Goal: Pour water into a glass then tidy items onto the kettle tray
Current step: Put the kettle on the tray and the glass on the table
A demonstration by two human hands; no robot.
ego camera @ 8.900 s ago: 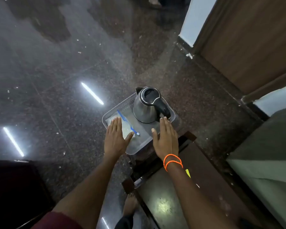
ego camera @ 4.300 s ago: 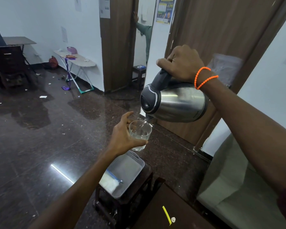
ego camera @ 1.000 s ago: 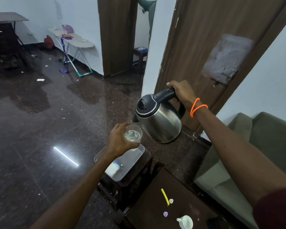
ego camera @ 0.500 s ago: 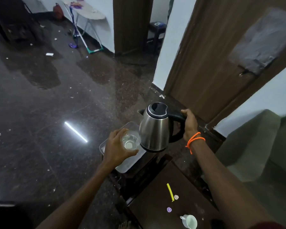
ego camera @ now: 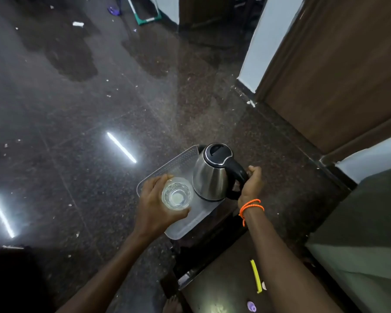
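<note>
A steel kettle (ego camera: 210, 177) with a black lid and handle stands upright on the right part of a clear plastic tray (ego camera: 174, 163). My right hand (ego camera: 251, 184), with orange bands at the wrist, is closed around the kettle's handle. My left hand (ego camera: 156, 206) grips a clear glass (ego camera: 177, 196) holding water, just above the tray's left half, beside the kettle. The tray rests on a small dark stool, mostly hidden beneath it.
A dark wooden table (ego camera: 226, 288) lies near me with a yellow stick (ego camera: 256, 275) and a purple cap (ego camera: 251, 306) on it. A brown door (ego camera: 339, 71) and a grey-green sofa (ego camera: 366, 233) are at right. Glossy dark floor (ego camera: 77, 109) spreads to the left.
The kettle has come down from the air onto the tray, upright. The glass has lowered toward the tray alongside it. The camera has tilted down.
</note>
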